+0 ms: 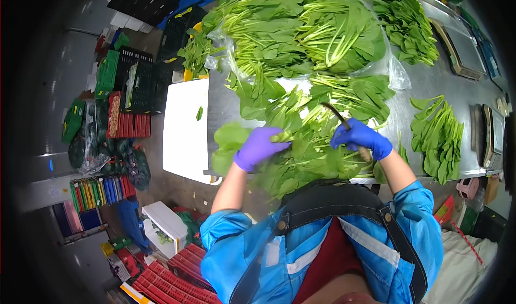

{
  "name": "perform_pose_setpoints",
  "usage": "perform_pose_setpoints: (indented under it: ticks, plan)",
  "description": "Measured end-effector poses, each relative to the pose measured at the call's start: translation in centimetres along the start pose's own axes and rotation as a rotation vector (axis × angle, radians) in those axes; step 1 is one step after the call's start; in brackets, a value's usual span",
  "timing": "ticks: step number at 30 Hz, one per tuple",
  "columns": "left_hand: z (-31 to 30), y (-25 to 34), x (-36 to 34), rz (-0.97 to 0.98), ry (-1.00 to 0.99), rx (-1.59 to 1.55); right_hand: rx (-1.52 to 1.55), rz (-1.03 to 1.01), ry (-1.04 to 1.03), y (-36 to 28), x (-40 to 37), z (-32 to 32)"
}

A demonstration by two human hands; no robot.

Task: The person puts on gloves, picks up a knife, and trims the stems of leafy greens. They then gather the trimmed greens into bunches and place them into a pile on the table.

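My left hand [263, 147], in a purple glove, is closed around the stems of some leafy greens [227, 142], whose leaves stick out to its left. In a blue glove, my right hand [364, 140] grips a knife [335, 112] with a thin, dark, curved blade pointing up and left; the end of its handle shows below the fist. Loose leafy greens [306, 164] lie beneath and between both hands, at the table's near edge. Just beyond them is a large pile of the same greens [279, 30], partly on clear plastic sheeting [398, 73].
A separate bunch of greens [438, 140] lies on the metal table [400, 97] at the right, near weighing scales [492, 134]. A white board or lid [185, 126] adjoins the table's left side. Crates [129, 118] are stacked farther left, and red crates [174, 280] stand behind.
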State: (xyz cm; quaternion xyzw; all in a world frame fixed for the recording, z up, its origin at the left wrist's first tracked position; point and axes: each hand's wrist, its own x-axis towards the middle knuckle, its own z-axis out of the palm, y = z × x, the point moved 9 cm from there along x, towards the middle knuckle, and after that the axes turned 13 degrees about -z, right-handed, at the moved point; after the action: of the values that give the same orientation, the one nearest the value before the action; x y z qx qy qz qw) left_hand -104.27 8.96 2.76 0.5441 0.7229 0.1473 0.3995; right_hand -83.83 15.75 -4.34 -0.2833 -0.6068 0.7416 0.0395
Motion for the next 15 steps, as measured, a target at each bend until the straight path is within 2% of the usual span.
perform_pose_setpoints:
  ticks: [2,3,4,5,6,7,8,9,10,12,13,14,15]
  plan:
    - [1.2,-4.1,0.6,-0.092,-0.124,-0.281,-0.574,0.034,0.303,2.5,1.2,-5.6]
    - [1.9,-4.1,0.4,-0.163,-0.222,-0.474,-0.577,0.034,0.301,3.6,2.7,-5.8]
    - [2.1,-3.6,0.6,-0.164,-0.222,-0.475,-0.787,-0.198,0.454,1.8,3.7,-6.6]
    - [1.6,-2.2,1.0,-0.06,-0.091,-0.362,-0.99,-0.439,0.605,0.0,4.0,-6.5]
    - [1.1,-1.0,1.2,0.041,0.04,-0.247,-0.989,-0.439,0.601,0.5,5.7,-6.3]
    - [1.6,-0.6,1.7,0.038,0.041,-0.247,-1.06,-0.431,0.516,0.9,8.0,-5.1]
    - [2.8,-1.5,2.6,-0.106,-0.05,-0.337,-1.13,-0.427,0.431,1.2,9.6,-4.3]
    - [4.0,-2.5,3.0,-0.248,-0.14,-0.425,-1.131,-0.431,0.432,1.2,10.2,-4.6]
    - [4.3,-2.9,3.3,-0.247,-0.137,-0.424,-1.185,-0.365,0.371,1.6,10.8,-4.7]
    - [2.7,-2.1,3.5,-0.014,0.181,0.032,-1.239,-0.301,0.313,1.8,11.1,-5.4]
    - [2.1,-0.1,2.9,0.063,0.185,-0.035,-1.009,-0.392,0.272,0.6,10.3,-5.4]
    - [2.5,-0.1,3.3,0.06,0.184,-0.04,-0.777,-0.472,0.227,-0.8,9.0,-5.1]
    - [2.8,1.7,3.0,0.282,0.251,0.017,-0.724,-0.461,0.204,-2.7,7.5,-4.4]
